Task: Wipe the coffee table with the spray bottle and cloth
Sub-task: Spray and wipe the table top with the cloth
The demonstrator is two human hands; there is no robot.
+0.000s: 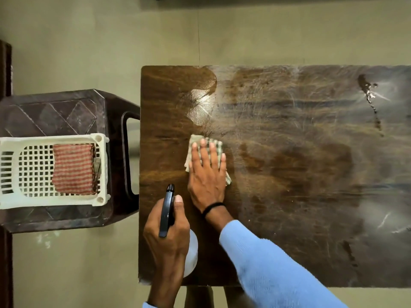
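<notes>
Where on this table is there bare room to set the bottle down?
Bare: the dark wooden coffee table right of the checked cloth, streaked wet. Crowded: its left end, where the right hand presses the cloth and the left hand grips the white spray bottle.

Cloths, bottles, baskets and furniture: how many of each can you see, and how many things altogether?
Cloths: 2, the checked cloth under the right hand and the red striped cloth in the basket
Spray bottle: 1, in the left hand
Basket: 1
Coffee table: 1
Stool: 1
Total: 6
A grey sliver beside the red one is too hidden to count.
</notes>
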